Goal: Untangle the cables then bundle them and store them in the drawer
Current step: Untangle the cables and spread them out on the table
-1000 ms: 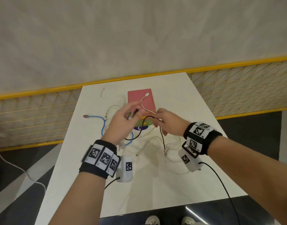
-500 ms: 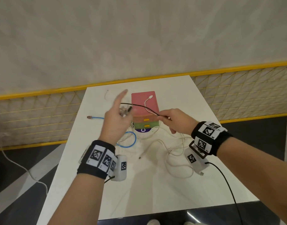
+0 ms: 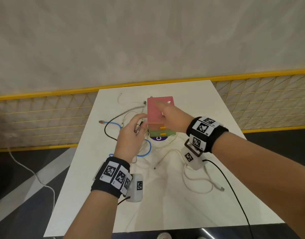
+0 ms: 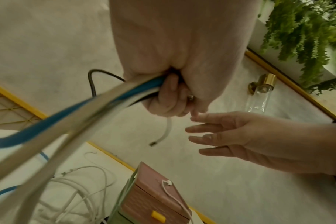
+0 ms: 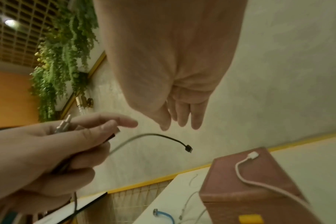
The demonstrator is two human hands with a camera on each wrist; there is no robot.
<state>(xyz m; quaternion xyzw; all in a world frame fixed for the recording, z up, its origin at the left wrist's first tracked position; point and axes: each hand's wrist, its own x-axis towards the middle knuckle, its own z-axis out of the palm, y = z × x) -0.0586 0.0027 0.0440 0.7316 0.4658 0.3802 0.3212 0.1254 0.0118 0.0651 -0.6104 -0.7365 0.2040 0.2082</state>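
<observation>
Head view shows the left hand [image 3: 131,135] raised above the counter [image 3: 217,118], its grip closed around a gathered bunch of cables [image 4: 109,97], blue, white and black together. The right hand [image 3: 172,118] hovers over the pink drawer box [image 3: 155,109], fingers straight and spread, holding nothing. A white cable end [image 5: 247,168] lies on the box top; more white loops lie on the counter. Best to free one strand at a time, pulling its plug end through slowly while the left grip stays firm.
</observation>
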